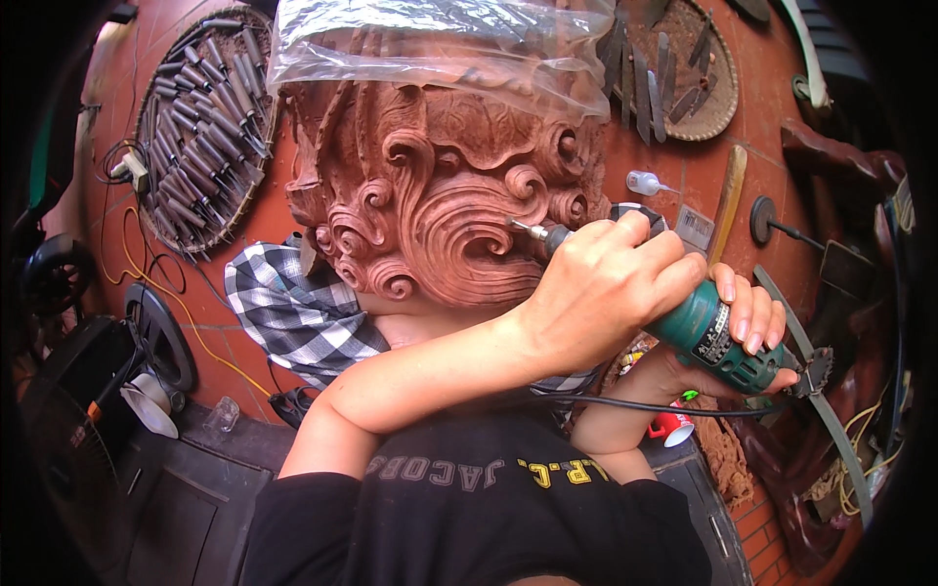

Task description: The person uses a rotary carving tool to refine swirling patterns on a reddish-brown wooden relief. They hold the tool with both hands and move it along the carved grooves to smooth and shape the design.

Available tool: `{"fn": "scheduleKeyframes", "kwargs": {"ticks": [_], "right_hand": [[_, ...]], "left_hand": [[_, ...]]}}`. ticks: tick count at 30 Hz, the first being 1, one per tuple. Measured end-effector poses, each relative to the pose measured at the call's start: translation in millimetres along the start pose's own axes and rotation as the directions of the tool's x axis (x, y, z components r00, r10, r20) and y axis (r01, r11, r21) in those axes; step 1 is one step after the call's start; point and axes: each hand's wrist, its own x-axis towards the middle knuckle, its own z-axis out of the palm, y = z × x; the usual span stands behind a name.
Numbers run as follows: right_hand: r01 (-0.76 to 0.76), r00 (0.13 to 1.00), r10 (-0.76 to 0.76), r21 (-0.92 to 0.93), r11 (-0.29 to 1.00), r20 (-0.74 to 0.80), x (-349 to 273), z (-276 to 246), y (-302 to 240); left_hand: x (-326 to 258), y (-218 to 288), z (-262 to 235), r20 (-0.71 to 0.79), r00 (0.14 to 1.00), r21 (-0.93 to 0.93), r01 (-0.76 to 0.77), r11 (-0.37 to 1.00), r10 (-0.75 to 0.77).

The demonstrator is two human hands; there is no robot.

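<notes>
A reddish-brown wood carving (454, 230) with curling, wave-like scrolls rests over my lap, close against my checked cloth (283, 303). My left hand (611, 273) reaches across from the left, closed around the front end of a green die grinder (708, 337). Farther back, my right hand (750, 311) wraps the grinder's body, with fingers over its top. The thin metal bit (528, 228) points left at a scroll near the carving's middle right; I cannot tell whether it touches. A black cord (674, 408) runs from the grinder's rear across my front.
Clear plastic sheeting (440, 59) covers the carving's far part. Left stands a round basket (147, 195) heaped with handled chisels; far right, another basket (725, 73) holds flat blades. A small bottle (645, 183), a wooden strip (731, 200) and a red cup (670, 427) lie rightward. A yellow cord (210, 350) crosses the tiles.
</notes>
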Motion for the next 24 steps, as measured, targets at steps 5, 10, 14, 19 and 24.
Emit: {"fn": "scheduleKeyframes", "kwargs": {"ticks": [5,10,14,19,24], "right_hand": [[-0.020,1.000,0.020,0.029,0.999,0.008,3.2,6.2,9.6],[-0.043,0.999,0.043,0.030,0.999,0.011,4.3,7.8,17.8],[-0.020,1.000,0.019,0.033,0.999,0.016,3.9,7.3,14.9],[0.001,1.000,-0.001,0.019,1.000,0.003,1.6,3.8,2.2],[-0.009,1.000,0.009,0.022,1.000,0.012,2.2,4.1,2.5]], "left_hand": [[-0.2,-2.3,-9.4,-0.022,1.000,0.031,0.018,0.999,-0.018],[-3.4,-7.0,-15.7,-0.045,0.999,0.052,0.030,0.998,-0.028],[-2.6,-6.1,-11.1,-0.048,0.999,0.019,0.016,1.000,-0.015],[-1.4,-1.4,-0.3,-0.037,0.999,-0.008,-0.002,1.000,0.002],[-0.8,-1.3,-3.7,-0.021,1.000,-0.002,0.009,1.000,-0.009]]}}
